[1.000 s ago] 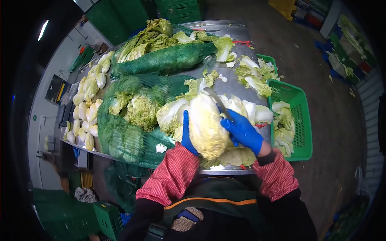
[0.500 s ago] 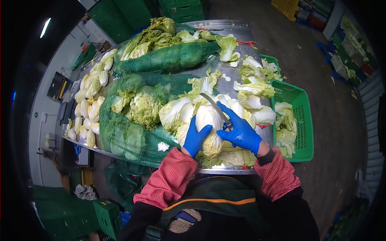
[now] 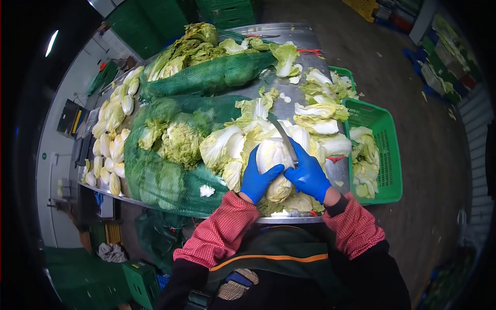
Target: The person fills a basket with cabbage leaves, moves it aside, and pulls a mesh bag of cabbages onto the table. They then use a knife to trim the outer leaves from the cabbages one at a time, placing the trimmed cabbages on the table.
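Observation:
A pale Chinese cabbage [image 3: 273, 153] is between my two blue-gloved hands near the table's front edge. My left hand [image 3: 260, 179] wraps round its left side, thumb across the front. My right hand [image 3: 310, 176] is closed on a knife, its handle mostly hidden by the fingers, with the thumb against the cabbage's right side. The knife's curved blade [image 3: 284, 135] points up and away, along the cabbage's upper right. Loose outer leaves [image 3: 223, 145] lie to the left, and more leaves [image 3: 292, 202] lie beneath the cabbage.
Green mesh sacks [image 3: 155, 175] of cabbages cover the table's middle and back [image 3: 212, 72]. Trimmed cabbages [image 3: 106, 147] line the left edge. A green crate [image 3: 390, 170] with discarded leaves [image 3: 366, 168] stands against the right edge. More leaves [image 3: 318, 111] are heaped beside it.
My right hand has come down and closer to my left, its thumb now at the cabbage. The knife blade has swung more upright. The cabbage stays in my left hand.

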The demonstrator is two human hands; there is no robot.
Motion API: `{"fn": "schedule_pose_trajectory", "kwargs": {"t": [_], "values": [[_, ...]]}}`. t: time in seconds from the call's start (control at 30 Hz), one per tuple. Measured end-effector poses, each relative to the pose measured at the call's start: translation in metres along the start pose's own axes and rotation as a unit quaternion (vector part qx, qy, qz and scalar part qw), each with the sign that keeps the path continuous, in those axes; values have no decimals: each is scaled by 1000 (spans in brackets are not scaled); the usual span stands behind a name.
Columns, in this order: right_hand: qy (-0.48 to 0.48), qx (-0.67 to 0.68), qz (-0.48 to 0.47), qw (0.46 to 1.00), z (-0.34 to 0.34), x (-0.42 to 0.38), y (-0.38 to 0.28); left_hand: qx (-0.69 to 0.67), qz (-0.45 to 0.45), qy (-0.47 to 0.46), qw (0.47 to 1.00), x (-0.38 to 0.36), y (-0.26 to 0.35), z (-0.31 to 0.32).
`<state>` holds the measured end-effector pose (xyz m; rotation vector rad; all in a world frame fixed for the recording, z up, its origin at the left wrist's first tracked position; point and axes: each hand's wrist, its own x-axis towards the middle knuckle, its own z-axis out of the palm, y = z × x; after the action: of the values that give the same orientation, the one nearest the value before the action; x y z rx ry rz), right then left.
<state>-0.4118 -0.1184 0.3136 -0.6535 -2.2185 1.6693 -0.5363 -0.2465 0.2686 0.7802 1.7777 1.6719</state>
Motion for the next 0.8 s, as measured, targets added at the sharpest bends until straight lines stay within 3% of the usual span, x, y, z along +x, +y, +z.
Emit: {"fn": "schedule_pose_trajectory", "kwargs": {"t": [0.2, 0.3, 0.43, 0.6, 0.63, 0.73, 0.8], "values": [[12, 5, 22, 1000, 1, -1, 9, -55, -28, -28, 998, 2, -1, 1], [-26, 95, 116, 988, -9, -2, -7, -104, -54, -44, 992, 5, -3, 1], [-42, 134, 95, 986, -15, 1, 7, -109, -81, -58, 989, 7, -10, 2], [15, 255, 51, 965, -11, 10, 46, -335, -226, -68, 912, 2, -5, 2], [2, 204, 64, 977, -14, 7, 46, -366, -240, -68, 897, 0, -1, 3], [-11, 134, 76, 988, -13, 0, 29, -332, -201, -74, 919, 9, -2, 1], [13, 89, 100, 991, -13, -6, 11, -139, -104, -40, 984, 12, -16, -3]]}}
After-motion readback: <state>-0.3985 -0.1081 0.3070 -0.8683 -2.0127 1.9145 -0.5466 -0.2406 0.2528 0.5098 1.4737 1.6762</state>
